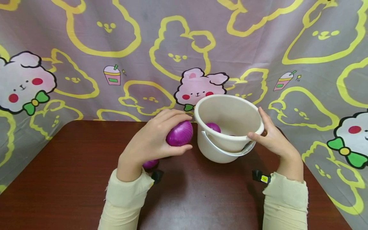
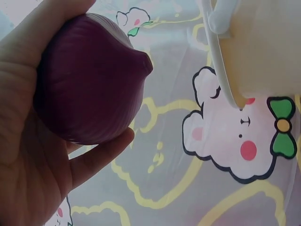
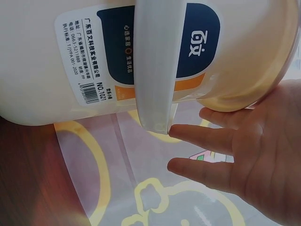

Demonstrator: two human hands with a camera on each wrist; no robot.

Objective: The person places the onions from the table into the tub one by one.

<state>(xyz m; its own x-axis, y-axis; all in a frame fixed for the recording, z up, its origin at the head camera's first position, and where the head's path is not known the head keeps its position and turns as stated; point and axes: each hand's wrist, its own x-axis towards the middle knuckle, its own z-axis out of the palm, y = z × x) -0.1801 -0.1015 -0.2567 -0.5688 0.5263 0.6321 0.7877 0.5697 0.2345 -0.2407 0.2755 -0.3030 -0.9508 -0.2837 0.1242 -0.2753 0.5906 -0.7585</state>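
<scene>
A purple onion (image 1: 180, 134) is gripped in my left hand (image 1: 153, 135), thumb below and fingers over the top, just left of the bucket's rim. In the left wrist view the onion (image 2: 91, 80) points its stem end toward the bucket (image 2: 268, 61). My right hand (image 1: 274, 140) holds the cream bucket (image 1: 211, 150) by the right side of its rim, thumb at the front edge and fingers outside. The bucket leans toward me. Inside it lies another onion (image 1: 214, 127), and a sliver of purple shows behind the front rim.
Another onion (image 1: 150, 164) is on the dark wooden table (image 1: 72, 179), partly hidden behind my left wrist. The bucket's handle (image 1: 218, 148) hangs down its front. A patterned cloth (image 1: 161, 64) stands close behind the table and along its sides.
</scene>
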